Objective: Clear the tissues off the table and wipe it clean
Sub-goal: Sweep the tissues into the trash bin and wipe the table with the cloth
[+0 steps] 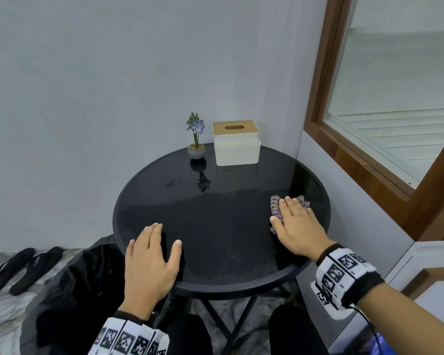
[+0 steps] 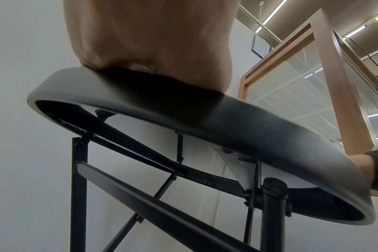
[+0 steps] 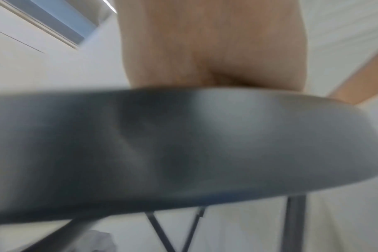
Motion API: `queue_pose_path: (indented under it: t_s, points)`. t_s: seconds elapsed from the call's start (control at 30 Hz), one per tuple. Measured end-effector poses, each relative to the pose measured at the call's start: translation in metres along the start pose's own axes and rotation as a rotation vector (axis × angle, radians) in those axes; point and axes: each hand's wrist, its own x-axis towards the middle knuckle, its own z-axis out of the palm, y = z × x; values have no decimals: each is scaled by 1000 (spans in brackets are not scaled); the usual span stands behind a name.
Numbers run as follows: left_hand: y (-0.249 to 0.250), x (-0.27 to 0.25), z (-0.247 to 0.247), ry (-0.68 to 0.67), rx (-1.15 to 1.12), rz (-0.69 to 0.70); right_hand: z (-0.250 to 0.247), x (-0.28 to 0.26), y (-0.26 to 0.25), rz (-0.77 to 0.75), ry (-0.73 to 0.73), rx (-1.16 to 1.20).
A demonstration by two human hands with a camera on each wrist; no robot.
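Observation:
A round black glossy table (image 1: 215, 216) fills the middle of the head view. My right hand (image 1: 296, 225) lies flat with straight fingers on a grey-purple knobbly cloth (image 1: 276, 207) at the table's right side and presses it onto the top. My left hand (image 1: 151, 260) rests flat, fingers spread, on the near left edge of the table and holds nothing. Both wrist views show only the table rim (image 2: 248, 122) (image 3: 183, 145) from below with a palm above it; the right one is blurred. No loose tissues show on the table top.
A white tissue box (image 1: 236, 143) with a wooden lid and a small potted purple flower (image 1: 196, 139) stand at the table's far edge. A black rubbish bag (image 1: 69, 290) stands low on the left. Black sandals (image 1: 21, 267) lie on the floor. A wood-framed window (image 1: 385, 119) is on the right.

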Motion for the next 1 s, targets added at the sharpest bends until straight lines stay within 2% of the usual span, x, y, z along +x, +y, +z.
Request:
queue_pose_path:
  t_s: [0.23, 0.4, 0.5, 0.7, 1.0]
  points:
    - [4, -2, -1, -4, 0, 6, 16, -35, -57, -164, 21, 1]
    - [3, -2, -1, -4, -5, 1, 31, -52, -113, -358, -31, 10]
    - [0, -1, -1, -4, -13, 5, 35, -61, -126, -472, -54, 25]
    - [0, 0, -1, -20, -27, 2, 26, -73, -89, -550, -49, 40]
    - [0, 0, 0, -20, -12, 13, 5, -41, 3, -406, 17, -48]
